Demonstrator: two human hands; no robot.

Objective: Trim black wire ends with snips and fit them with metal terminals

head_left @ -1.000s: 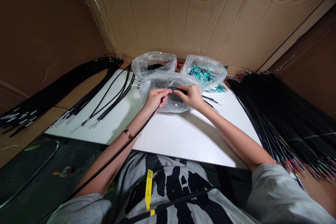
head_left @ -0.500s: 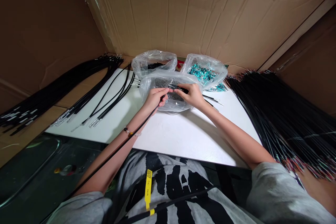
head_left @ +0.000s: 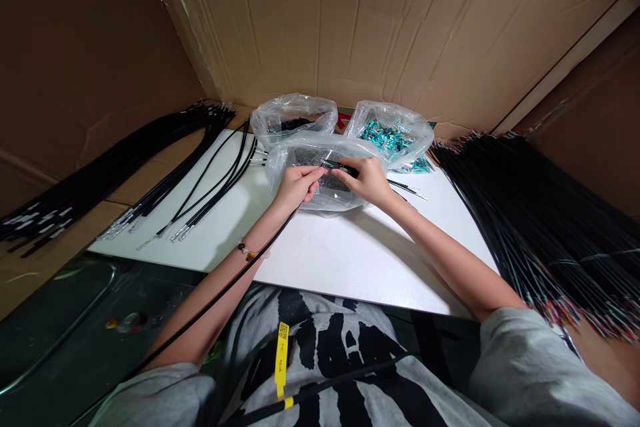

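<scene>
My left hand is closed on a thin black cable, which runs back along my left forearm towards the lower left. Facing it, my right hand pinches a small black tool whose kind I cannot make out. The tool's tip meets the fingertips of the left hand, where the cable's end is mostly hidden. Both hands are over the front clear plastic bag, which contains many small grey pieces.
Behind are a bag of black pieces and a bag of teal-and-silver pieces. Black cables lie at left, and a large cable bundle at right. Cardboard walls enclose the white table. A yellow-tagged cable crosses my lap.
Both hands hold nearly the same place, fingertips still together. The cable near my left wrist has shifted slightly.
</scene>
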